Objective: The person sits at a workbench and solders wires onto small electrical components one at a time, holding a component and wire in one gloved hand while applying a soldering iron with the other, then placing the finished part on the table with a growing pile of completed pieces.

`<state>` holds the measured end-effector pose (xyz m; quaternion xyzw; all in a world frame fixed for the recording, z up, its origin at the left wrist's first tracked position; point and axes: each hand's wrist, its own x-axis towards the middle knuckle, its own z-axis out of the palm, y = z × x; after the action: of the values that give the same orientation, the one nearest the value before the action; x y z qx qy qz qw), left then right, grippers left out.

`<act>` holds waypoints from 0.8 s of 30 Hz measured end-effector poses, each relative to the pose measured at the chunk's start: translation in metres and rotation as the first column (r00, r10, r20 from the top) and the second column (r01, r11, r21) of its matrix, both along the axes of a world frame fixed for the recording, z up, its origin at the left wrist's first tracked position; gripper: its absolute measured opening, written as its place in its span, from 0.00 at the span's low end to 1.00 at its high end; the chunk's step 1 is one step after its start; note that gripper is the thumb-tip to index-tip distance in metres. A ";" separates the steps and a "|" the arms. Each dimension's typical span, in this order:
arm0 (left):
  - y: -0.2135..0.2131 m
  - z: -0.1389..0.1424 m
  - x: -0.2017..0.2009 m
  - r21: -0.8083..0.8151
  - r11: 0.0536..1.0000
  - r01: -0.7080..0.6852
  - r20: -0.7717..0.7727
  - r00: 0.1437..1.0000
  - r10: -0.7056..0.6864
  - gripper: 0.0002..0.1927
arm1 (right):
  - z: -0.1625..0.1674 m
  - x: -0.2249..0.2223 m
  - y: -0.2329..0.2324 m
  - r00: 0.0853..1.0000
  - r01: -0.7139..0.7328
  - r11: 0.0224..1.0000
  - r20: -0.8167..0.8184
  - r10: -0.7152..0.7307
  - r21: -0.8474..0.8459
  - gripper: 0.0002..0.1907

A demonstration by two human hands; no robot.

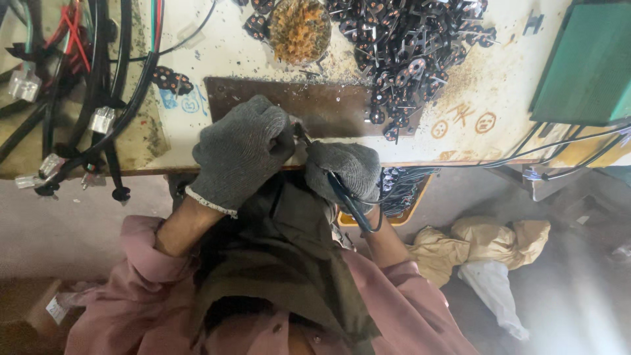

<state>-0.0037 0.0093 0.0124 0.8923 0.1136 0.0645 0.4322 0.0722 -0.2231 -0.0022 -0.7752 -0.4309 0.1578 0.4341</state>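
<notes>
Two gloved hands meet at the bench's near edge. Left hand [240, 154] is closed on a small part; right hand [345, 172] grips a dark-handled tool [348, 200]. Best kept steady over the brown plate [328, 105].

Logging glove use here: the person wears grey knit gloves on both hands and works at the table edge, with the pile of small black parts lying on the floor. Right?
Not quite. The head view shows the pile of small black parts on the table, not the floor. Both hands, left and right, do wear grey knit gloves.
</notes>
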 end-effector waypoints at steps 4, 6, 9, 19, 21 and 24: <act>-0.001 -0.001 0.001 0.007 1.000 -0.012 0.018 1.000 0.012 0.06 | -0.011 -0.006 -0.009 0.997 0.045 0.998 -0.055 -0.048 -0.049 0.15; -0.001 -0.001 0.001 0.003 1.000 -0.027 0.026 0.999 0.027 0.06 | -0.015 -0.008 -0.012 0.992 0.043 0.998 -0.115 -0.049 -0.053 0.17; -0.001 -0.001 0.001 -0.001 1.000 -0.013 0.020 1.000 0.013 0.07 | -0.014 -0.006 -0.013 0.994 0.030 0.999 -0.103 -0.034 -0.034 0.17; 0.001 0.004 0.004 0.016 0.999 -0.034 0.062 0.998 0.033 0.06 | 0.009 -0.002 0.013 0.937 0.300 0.953 -0.201 -0.287 0.038 0.12; 0.007 0.009 0.001 0.049 0.999 -0.005 0.089 0.996 0.001 0.03 | 0.024 0.000 0.014 0.843 0.491 0.862 -0.178 -0.507 -0.127 0.09; 0.020 0.014 -0.011 0.068 0.994 -0.080 0.144 0.987 0.069 0.05 | 0.048 0.013 0.002 0.855 0.337 0.842 -0.238 -0.462 -0.422 0.09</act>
<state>-0.0149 0.0293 0.0269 0.8959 0.1134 0.1479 0.4032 0.0854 -0.2207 0.0456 -0.8778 -0.1413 0.2673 0.3717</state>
